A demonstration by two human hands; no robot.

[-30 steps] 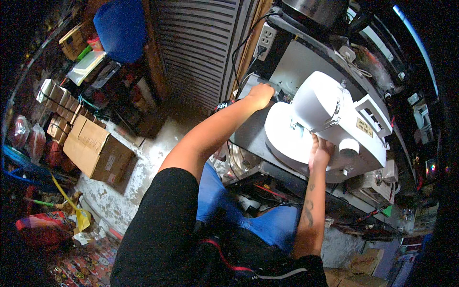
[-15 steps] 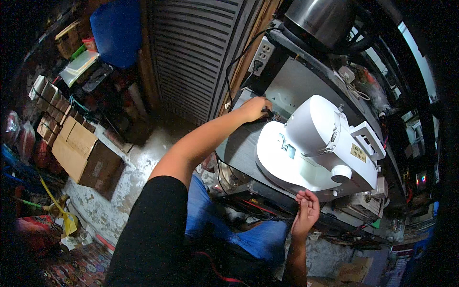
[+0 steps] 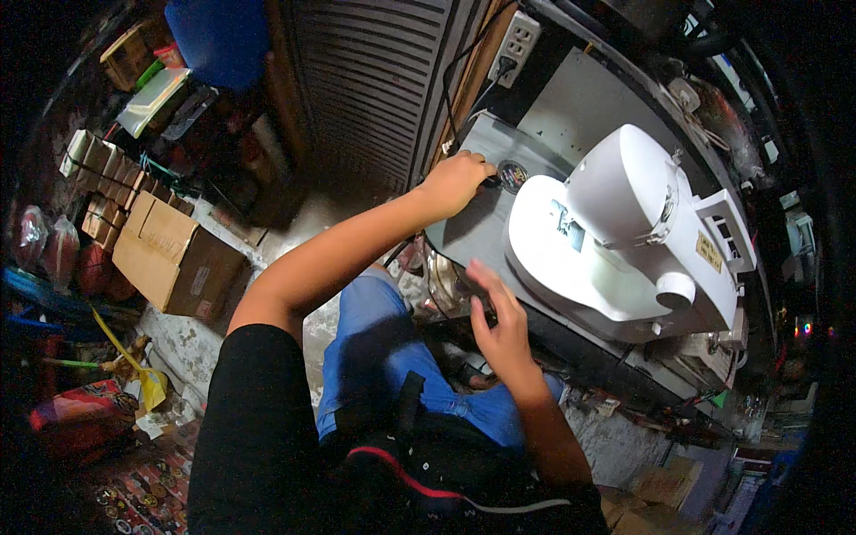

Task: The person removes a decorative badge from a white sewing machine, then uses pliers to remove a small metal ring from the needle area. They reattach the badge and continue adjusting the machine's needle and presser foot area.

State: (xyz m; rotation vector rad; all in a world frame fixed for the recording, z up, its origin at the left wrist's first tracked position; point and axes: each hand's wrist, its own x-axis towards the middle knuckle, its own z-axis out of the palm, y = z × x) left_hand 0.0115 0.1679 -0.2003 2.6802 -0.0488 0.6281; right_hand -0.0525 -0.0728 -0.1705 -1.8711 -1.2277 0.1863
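A white sewing machine (image 3: 626, 183) with its work area lit stands on a grey tabletop (image 3: 477, 223). My left hand (image 3: 455, 183) is at the tabletop's left side, left of the machine, its fingers curled on a small dark item I cannot make out. Just right of those fingers lies a round dark badge-like piece (image 3: 513, 176) with a coloured design. My right hand (image 3: 499, 325) is in the air over my lap by the table's front edge, fingers apart and holding nothing, a little blurred at the tips.
A power strip (image 3: 517, 49) with cords is behind the tabletop, beside a slatted shutter (image 3: 361, 98). At the left are a cardboard box (image 3: 165, 250), stacked bundles (image 3: 111, 169), a blue plastic container (image 3: 214, 40) and a yellow dustpan (image 3: 152, 383).
My right hand has left the machine's front and moved leftward, opening. My left hand has shifted away from the machine toward the table's left edge, uncovering the round piece. The view has shifted.
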